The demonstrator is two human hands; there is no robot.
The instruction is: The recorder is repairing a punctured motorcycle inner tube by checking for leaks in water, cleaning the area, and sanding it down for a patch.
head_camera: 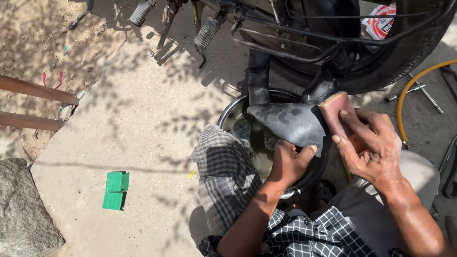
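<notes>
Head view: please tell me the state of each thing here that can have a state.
inner tube: pulled flat over the basin, gripped by the left hand.
sanding block: pressed on the tube by the right hand.
basin: holds water.
green box: open, lying on the concrete.
yellow hose: lying curved on the ground.

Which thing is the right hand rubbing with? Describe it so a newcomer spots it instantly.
Start at the dark round basin of water below the motorcycle wheel. Over it the left hand pinches a fold of grey rubber inner tube. Pressed against the tube's right edge, under the right hand, is the reddish-brown sanding block: the only flat, rust-coloured piece among grey and black parts.
</notes>
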